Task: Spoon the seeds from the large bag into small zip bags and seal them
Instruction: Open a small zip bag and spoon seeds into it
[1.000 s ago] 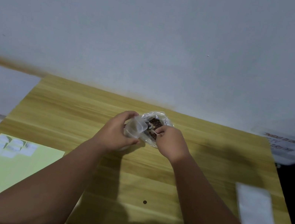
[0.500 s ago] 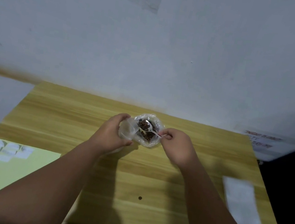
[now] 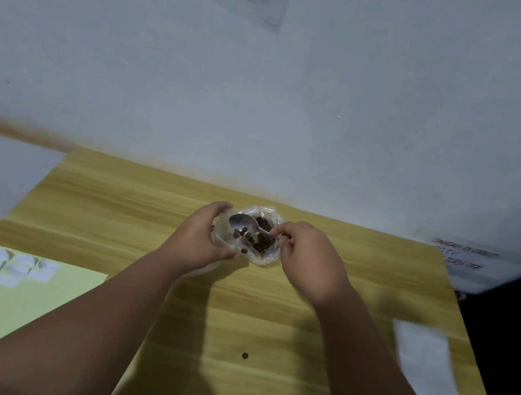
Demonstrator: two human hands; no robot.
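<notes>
Key relation: the shiny metal spoon [image 3: 241, 221] lies roughly left-right. Its handle goes right into the right hand [image 3: 308, 262] and its bowl points left over the mouth of the small clear zip bag [image 3: 221, 230].
- The small bag sits just left of the spoon bowl. The large clear plastic bag [image 3: 265, 250] sits directly under and right of it, and the two bags touch.
- Right hand: thumb and fingertips are pinched on the handle end, the other fingers curled.
- Left hand [image 3: 198, 238]: fingers and thumb are wrapped around the small bag, holding its mouth open towards the spoon. This hand is the nearer one to that bag.
- Both hands are at the far middle of the light wooden table [image 3: 266, 319], close to the wall.

The dark brown seeds [image 3: 261, 244] are small, roundish and loose, heaped in the open large bag. A few show at the small bag's mouth under the spoon. The bowl looks mostly bare, so I'd judge it's tipping out. Both bags are thin, crinkly film and will flop if let go.

Elsewhere:
- Near left: a pale yellow-green sheet [image 3: 26, 313] with small white packets [image 3: 15, 266] on its far corner.
- Near right: a white paper sheet [image 3: 426, 370].
- Mid-table: a dark speck [image 3: 245, 355], possibly a stray seed.
</notes>
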